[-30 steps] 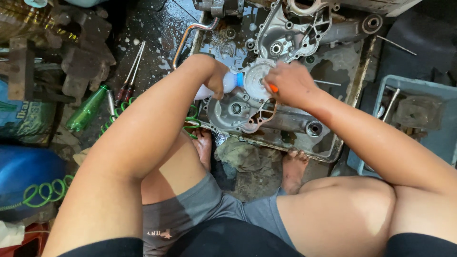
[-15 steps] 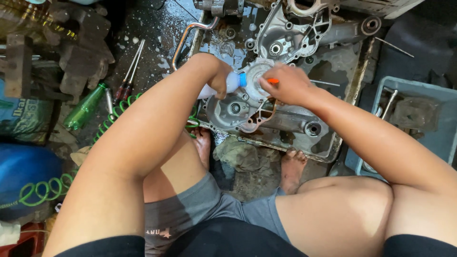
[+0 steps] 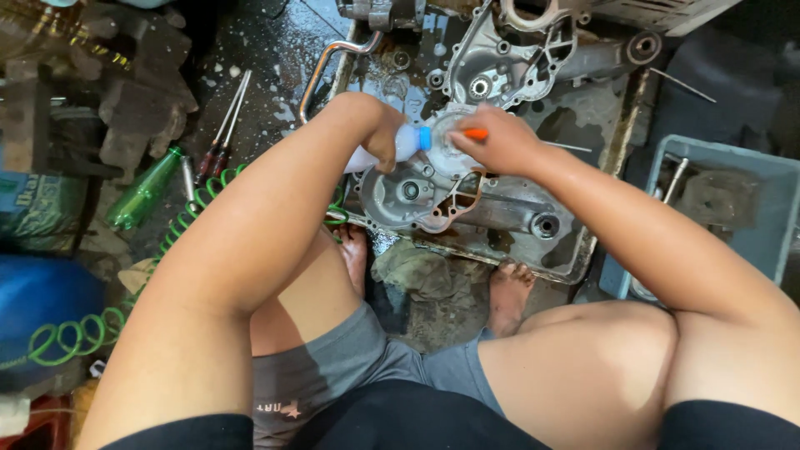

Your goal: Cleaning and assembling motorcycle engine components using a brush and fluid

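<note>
Seen from above, a person squats barefoot on a wet, grimy workshop floor over a shallow metal wash tray (image 3: 612, 158). The left hand (image 3: 379, 133) is closed around a small white plastic squeeze bottle with a blue cap (image 3: 400, 146), its nozzle aimed toward the right hand. The right hand (image 3: 500, 146) is curled shut on a tool with an orange handle (image 3: 476, 133); only the handle tip shows, so its kind cannot be told. Both hands meet directly above a grey aluminium engine crankcase cover (image 3: 417, 192) lying in the tray, a rust-brown gasket line along its edge.

Compared with a second ago, the hands sit slightly closer together and the bottle has tilted a little more toward the casing, while the casing itself has not moved. Judging by this, cleaning of the same spot is continuing rather than finishing.

A second engine casing (image 3: 508, 58) lies further up the tray. To the left lie a green glass bottle (image 3: 142, 192), screwdrivers (image 3: 218, 142) and a coiled green air hose (image 3: 179, 229). A grey plastic crate (image 3: 771, 225) stands at right.
</note>
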